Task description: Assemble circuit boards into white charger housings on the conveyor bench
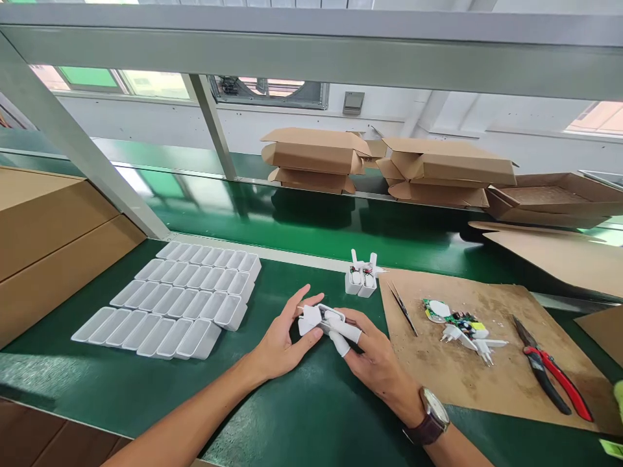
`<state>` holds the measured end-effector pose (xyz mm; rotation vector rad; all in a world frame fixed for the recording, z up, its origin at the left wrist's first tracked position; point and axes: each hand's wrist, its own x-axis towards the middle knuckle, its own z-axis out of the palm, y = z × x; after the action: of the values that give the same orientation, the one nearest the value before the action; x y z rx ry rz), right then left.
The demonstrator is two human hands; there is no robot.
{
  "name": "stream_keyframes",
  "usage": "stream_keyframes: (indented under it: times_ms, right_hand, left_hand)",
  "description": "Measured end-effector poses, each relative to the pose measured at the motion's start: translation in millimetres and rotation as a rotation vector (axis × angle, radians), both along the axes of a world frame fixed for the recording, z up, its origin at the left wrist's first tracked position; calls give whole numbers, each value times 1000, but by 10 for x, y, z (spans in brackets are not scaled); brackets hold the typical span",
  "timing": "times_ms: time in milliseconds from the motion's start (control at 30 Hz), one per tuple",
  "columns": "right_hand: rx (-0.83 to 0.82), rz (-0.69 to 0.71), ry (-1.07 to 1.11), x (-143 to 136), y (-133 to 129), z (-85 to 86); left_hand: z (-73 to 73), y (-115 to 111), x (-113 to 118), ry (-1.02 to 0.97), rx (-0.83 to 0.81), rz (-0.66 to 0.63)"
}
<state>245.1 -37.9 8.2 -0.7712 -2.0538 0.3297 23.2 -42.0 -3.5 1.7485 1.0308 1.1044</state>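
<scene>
Across the whole near area before you spreads the green counter (311, 415), with large brown cartons (53, 240) at its left edge. Beyond its far edge sit open cardboard boxes (316, 155). Toward the counter's right edge lies a stained brown board (428, 383), and on your left, four slanting rows of open white cases (170, 298) reach toward the far left corner.

Near the middle, your left hand (280, 340) is partly open, its thumb and fingers around one end of a white case (318, 316) holding small white parts. Your right hand (377, 360) is curled at the other end, gripping it with white-covered fingers; a watch (433, 412) circles that wrist. The case is held tilted above the counter.

On the board, red-and-black pliers (548, 373) lie at the right, and a circuit board (438, 310) sits among white plastic parts (470, 340). Just beside the board's far left corner stand two filled cases (360, 280). Slim tweezers (403, 308) lie near the board's left edge.
</scene>
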Motion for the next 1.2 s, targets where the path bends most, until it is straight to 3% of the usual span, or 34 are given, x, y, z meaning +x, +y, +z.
stream_keyframes:
  times_ms: [167,433,633,833,1100,1200]
  right_hand:
    - [-91,87,-70,8,6,-1]
    - [-32,51,-40,-18,-1,-52]
    - [-39,44,-103,-28,-35,-64]
    - [18,-13,-199,-23,-50,-136]
    - [-16,-69,-372,-68,-79,-112]
    - [-32,-60,-314,-74,-66,-97]
  left_hand:
    - [-31,2,6,50,80,5]
    - [-89,25,0,69,212,55]
    - [-30,37,-2,137,344,114]
    - [-8,20,30,82,311,141]
    - [-27,12,35,65,278,111]
    - [-27,14,39,59,275,107]
